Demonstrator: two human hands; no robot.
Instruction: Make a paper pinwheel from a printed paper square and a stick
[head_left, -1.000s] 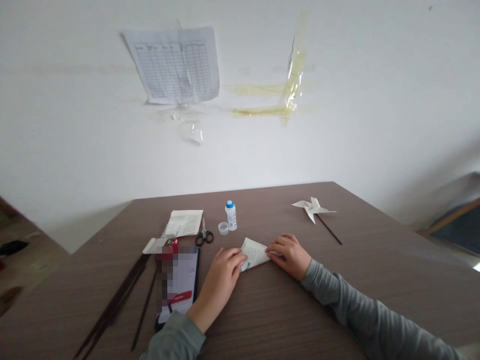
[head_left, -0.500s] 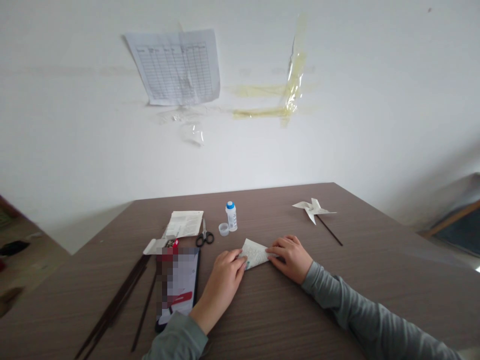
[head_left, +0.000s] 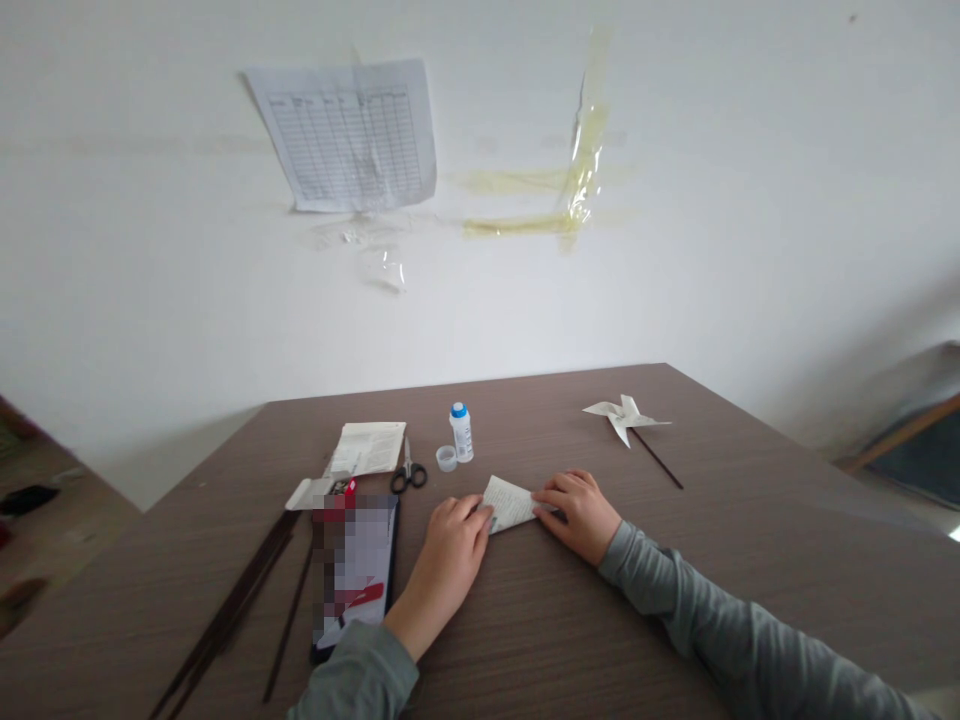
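Note:
A small piece of printed paper [head_left: 510,504], folded into a triangle, lies on the brown table between my hands. My left hand [head_left: 454,545] grips its left corner, thumb and fingers closed on it. On the opposite side, my right hand [head_left: 577,512] pinches the right corner between thumb and fingers. Parts of both corners are hidden under the fingers. Just beyond the paper stands a white glue bottle [head_left: 462,436] with a blue top, and its clear cap [head_left: 447,458] sits beside it.
Black-handled scissors [head_left: 409,474] lie near a stack of printed paper [head_left: 371,446]. A phone [head_left: 367,560] rests left of my left forearm, with several dark sticks [head_left: 232,610] farther left. A paper pinwheel [head_left: 627,418] on a stick lies at the back right. Behind the table rises a white wall [head_left: 480,330].
My left hand has shifted slightly up along the paper's left corner, and less of the paper's lower left edge shows. My right hand stays nearly in place.

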